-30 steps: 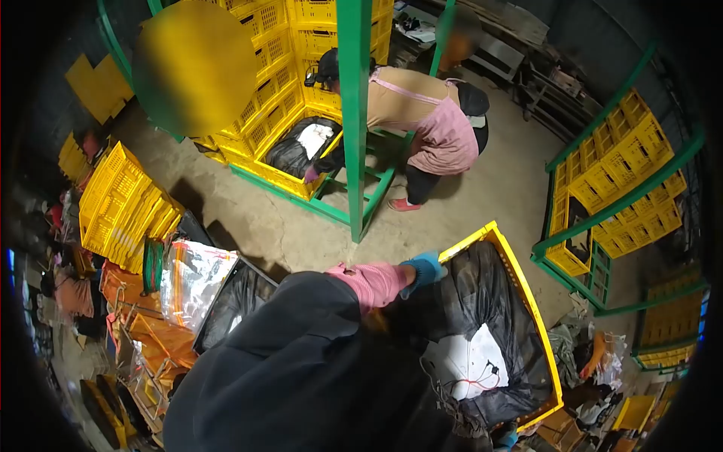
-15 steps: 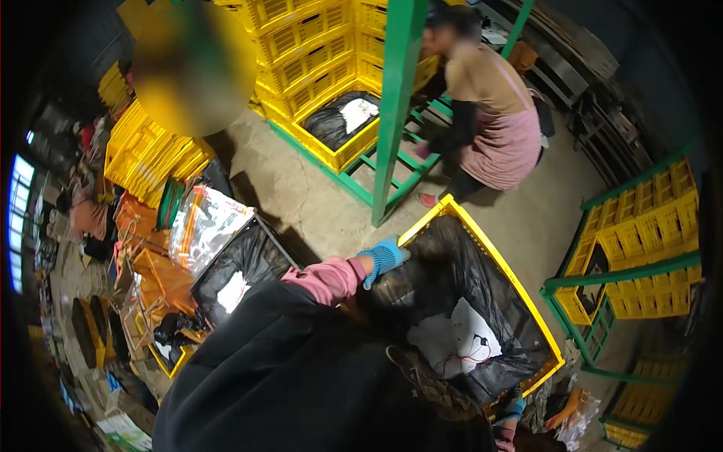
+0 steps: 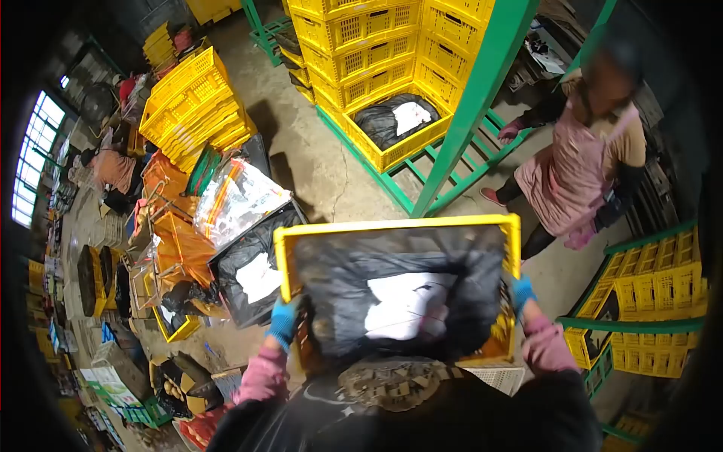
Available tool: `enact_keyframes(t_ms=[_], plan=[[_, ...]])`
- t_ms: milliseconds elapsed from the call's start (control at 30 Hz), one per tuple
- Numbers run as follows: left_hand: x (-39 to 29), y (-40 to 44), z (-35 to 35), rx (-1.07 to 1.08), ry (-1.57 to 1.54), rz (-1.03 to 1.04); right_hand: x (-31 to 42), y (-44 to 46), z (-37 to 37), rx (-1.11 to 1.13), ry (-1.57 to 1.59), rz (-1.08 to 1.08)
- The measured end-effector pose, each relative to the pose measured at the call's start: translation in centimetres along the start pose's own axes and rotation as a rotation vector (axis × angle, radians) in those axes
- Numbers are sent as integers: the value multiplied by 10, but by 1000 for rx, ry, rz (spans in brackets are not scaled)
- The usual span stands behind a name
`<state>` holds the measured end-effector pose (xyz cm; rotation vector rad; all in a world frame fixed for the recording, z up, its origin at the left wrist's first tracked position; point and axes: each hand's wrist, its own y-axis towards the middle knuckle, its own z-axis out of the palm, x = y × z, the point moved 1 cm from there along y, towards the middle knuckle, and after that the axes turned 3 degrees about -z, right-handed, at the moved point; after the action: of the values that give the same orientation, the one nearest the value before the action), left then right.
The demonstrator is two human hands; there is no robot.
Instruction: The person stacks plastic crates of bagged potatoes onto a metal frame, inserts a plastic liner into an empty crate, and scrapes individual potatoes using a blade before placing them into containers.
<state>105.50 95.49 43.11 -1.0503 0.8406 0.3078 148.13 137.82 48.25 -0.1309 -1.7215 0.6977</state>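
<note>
A yellow plastic crate (image 3: 399, 223) is held level in front of my body. A black plastic bag (image 3: 331, 264) lines it, and a white sheet (image 3: 407, 305) lies on top of the bag. My left hand (image 3: 285, 320), in a blue-cuffed glove, grips the crate's left side. On the opposite side my right hand (image 3: 521, 292), gloved alike, grips the wall near the rim. The fingers of both hands are partly hidden by the crate.
Ahead, tall stacks of yellow crates (image 3: 361, 56) stand on a green metal rack with a thick green post (image 3: 482, 98). A co-worker (image 3: 580, 166) stands to the right of it. A dark crate (image 3: 248, 260) with a black bag sits at left, near nested yellow crates (image 3: 196, 105).
The crate has swung from a slant on my right to level before me. My right hand has come into clearer view on its side. The co-worker has risen from a crouch.
</note>
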Motion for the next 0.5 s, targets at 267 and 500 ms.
enact_keyframes(t_ms=[267, 500], plan=[[10, -90, -79, -472, -272, 37, 101, 90, 216, 344, -636, -106], [18, -97, -81, -703, -485, 85, 188, 107, 404, 670, -837, -367]])
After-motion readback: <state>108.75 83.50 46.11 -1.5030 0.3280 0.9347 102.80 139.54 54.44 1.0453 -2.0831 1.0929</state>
